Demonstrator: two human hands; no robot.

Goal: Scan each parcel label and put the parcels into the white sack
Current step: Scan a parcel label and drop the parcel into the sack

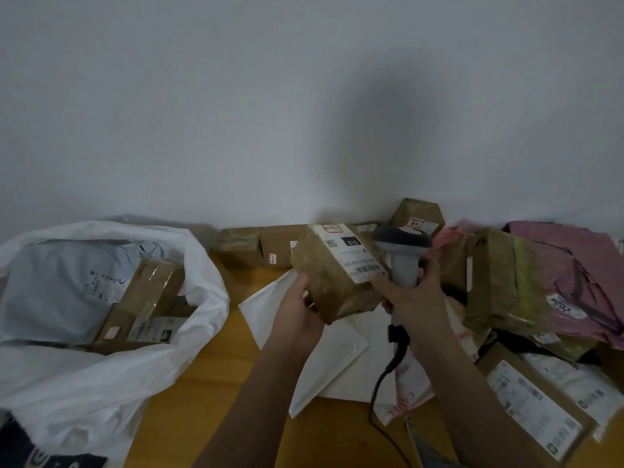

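Observation:
My left hand grips a taped brown cardboard parcel from below, lifted above the table with its white label turned up. Right beside it my right hand holds the grey barcode scanner by its handle, the scanner head close over the label; its black cable hangs down. The white sack lies open at the left, holding a grey mailer bag and several brown boxes.
More parcels are piled at the right: brown boxes, pink mailer bags and a labelled box at the front. Boxes line the wall behind. White mailers lie on the wooden table under my hands.

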